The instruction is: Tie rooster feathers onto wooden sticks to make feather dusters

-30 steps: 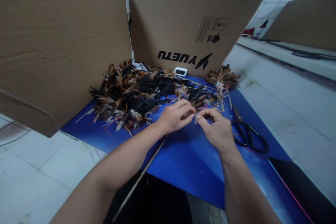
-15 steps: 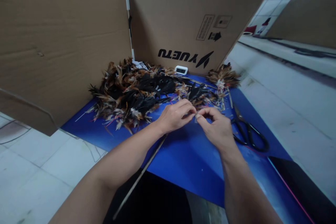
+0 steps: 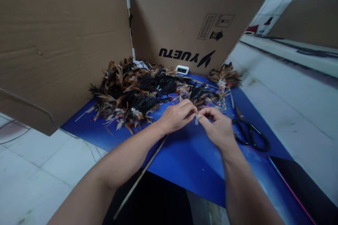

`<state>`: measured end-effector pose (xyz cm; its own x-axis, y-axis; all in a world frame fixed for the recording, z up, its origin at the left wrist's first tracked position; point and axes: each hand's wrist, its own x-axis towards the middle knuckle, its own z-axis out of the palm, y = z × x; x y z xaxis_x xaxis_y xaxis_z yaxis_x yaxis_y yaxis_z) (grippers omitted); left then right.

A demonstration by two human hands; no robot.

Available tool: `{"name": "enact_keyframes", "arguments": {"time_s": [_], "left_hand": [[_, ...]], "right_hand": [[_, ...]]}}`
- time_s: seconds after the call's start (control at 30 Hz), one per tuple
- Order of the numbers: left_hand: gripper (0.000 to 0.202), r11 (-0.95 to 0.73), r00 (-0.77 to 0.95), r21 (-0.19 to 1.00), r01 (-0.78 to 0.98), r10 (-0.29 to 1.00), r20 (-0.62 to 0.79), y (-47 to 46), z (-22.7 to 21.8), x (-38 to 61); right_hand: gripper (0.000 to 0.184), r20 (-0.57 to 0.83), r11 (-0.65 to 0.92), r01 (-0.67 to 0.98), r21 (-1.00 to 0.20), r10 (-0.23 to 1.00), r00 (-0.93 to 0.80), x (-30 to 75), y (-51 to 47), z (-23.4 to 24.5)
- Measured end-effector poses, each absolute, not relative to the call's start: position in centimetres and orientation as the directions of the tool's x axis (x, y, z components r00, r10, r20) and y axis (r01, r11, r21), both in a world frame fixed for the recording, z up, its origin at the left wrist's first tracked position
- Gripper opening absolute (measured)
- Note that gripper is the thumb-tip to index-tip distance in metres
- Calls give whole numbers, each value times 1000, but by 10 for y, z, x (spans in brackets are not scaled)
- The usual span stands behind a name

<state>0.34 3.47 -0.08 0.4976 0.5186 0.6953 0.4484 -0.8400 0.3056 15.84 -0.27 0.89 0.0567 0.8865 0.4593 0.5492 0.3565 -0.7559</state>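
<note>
Diagonally down-left, the thin stick (image 3: 141, 177)

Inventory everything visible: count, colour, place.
Strip: one, pale, centre
Stick: one, tan, front centre
Loose feathers: many, brown, black, white, left to centre
Feather bundle: one, brown, back right
Display device: one, white, back centre
Scissors: one, black handles, right
Flat object: one, black, front right
Tabletop: one, blue, centre
Cardboard panels: three, brown, left, back, far right
Bottle: one, pale, far right
Tiles: many, white, floor, wall
Left hand: one, bare, centre
Right hand: one, bare, centre
</note>
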Motion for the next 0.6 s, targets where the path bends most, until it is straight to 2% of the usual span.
{"name": "enact_keyframes", "arguments": {"time_s": [0.27,0.6], "left_hand": [[11,-837,487,339,429,530,694,34,-1,4],[7,-842,438,395,368,531,725,34,-2,5]], "right_hand": [[8,410,331,447,-831,908,89,157,-2,10],[7,385,317,387,-866,916,112,157,-2,11]]}}
